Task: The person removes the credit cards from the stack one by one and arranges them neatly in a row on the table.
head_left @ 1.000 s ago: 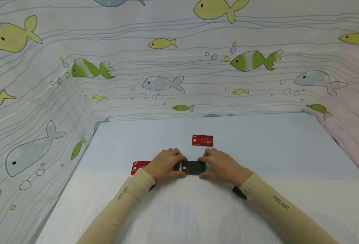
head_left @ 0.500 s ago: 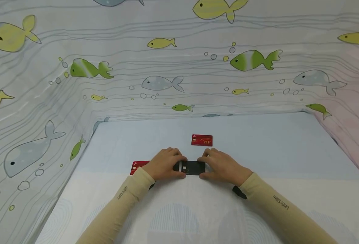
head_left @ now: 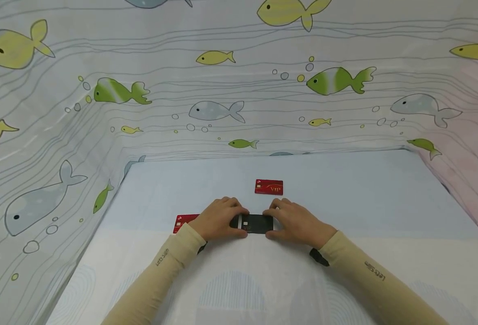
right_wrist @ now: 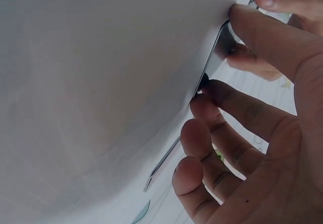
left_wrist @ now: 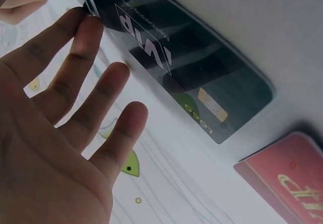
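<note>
A black VIP card lies flat on the table between both hands. At its left end, my left hand holds it, thumb on the near edge and a finger on the far edge. My right hand pinches the right end the same way. Beneath the left palm lies a dark green-black card with large VIP lettering, mostly hidden in the head view. Left of it is a red card, partly covered by the left hand and also visible in the left wrist view. These cards form a row.
Another red VIP card lies farther back, beyond the hands. The table has a pale blue and white cover. Fish-patterned cloth rises behind it and along the sides.
</note>
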Tool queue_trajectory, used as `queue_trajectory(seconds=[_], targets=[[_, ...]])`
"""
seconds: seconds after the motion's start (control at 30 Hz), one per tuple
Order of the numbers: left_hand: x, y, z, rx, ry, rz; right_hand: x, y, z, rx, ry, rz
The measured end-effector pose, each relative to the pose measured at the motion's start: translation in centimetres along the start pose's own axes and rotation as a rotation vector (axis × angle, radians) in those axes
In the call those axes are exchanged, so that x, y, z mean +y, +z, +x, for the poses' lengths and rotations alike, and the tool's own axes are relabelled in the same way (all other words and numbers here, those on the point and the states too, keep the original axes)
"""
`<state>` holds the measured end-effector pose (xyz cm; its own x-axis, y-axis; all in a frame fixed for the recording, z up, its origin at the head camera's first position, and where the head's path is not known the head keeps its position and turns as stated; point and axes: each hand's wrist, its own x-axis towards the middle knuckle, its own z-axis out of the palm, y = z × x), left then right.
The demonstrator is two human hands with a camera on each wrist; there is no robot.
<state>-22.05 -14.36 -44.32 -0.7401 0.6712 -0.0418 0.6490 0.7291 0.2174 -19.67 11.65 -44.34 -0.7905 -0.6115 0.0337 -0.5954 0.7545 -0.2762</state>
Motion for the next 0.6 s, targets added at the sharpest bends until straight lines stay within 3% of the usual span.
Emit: queue_trajectory(seconds=[0.33,0.6], targets=[[0.09,-0.37,-0.14,0.022,0.002,-0.032,0.04,-0.48,-0.20,0.025,0.016,0.019],[-0.04,-0.68,0.31,0.136,0.032,-0.050,0.65,-0.84,-0.66,0.098,0.009,0.049]])
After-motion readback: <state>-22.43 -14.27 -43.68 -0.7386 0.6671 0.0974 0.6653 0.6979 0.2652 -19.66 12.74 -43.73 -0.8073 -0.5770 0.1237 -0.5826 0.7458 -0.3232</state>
